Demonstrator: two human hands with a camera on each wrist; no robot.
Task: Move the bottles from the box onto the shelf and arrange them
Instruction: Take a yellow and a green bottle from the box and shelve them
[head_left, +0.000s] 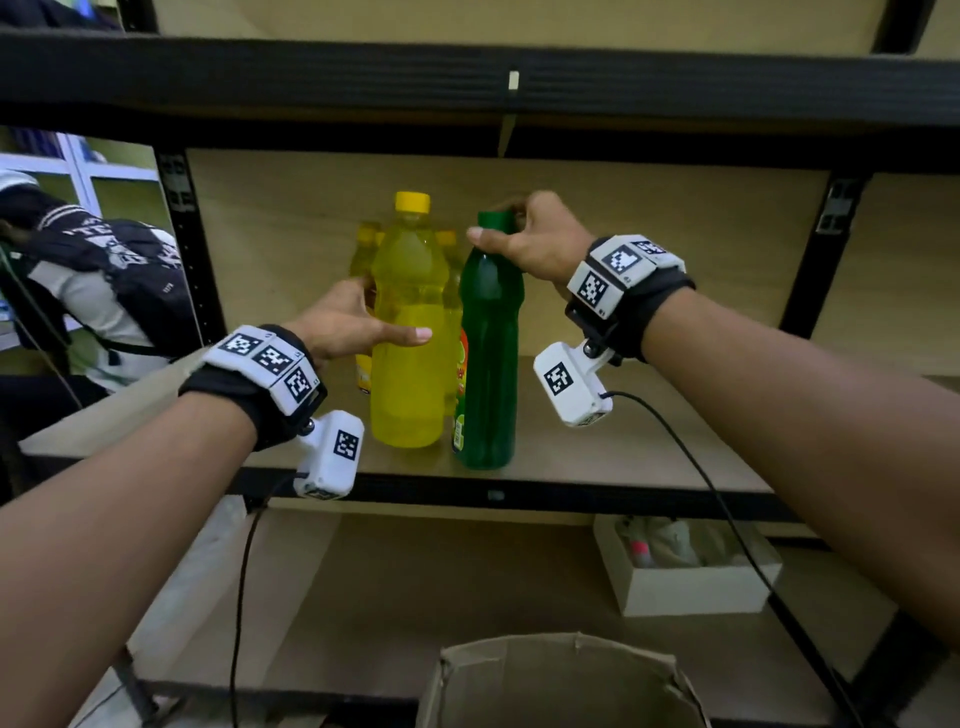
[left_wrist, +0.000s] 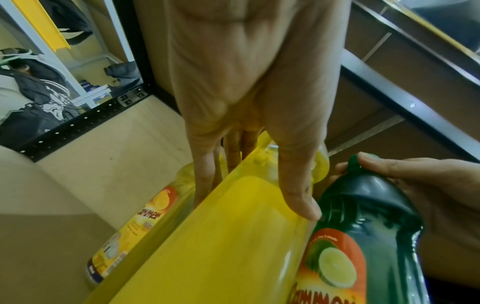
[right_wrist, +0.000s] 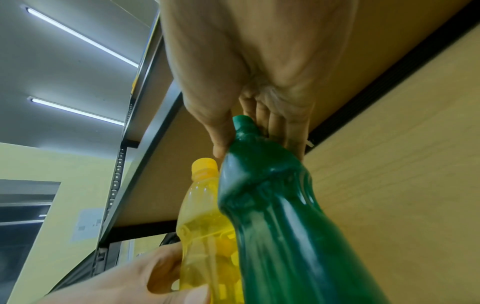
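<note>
Cardboard box (head_left: 561, 680) sits low in front — above it, on the shelf (head_left: 623, 441), the left hand (head_left: 345, 325) wraps around the yellow bottle (head_left: 410, 332), while the right hand (head_left: 540, 239) pinches the neck of the green bottle (head_left: 488, 358) standing just beside it.

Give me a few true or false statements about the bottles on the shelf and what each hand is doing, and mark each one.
1. The right hand grips the green bottle near its cap. True.
2. The left hand holds the green bottle. False: it holds the big yellow bottle.
3. The green bottle lies on its side. False: it stands upright on the shelf.
4. Smaller yellow bottles stand behind the big one. True.
</note>
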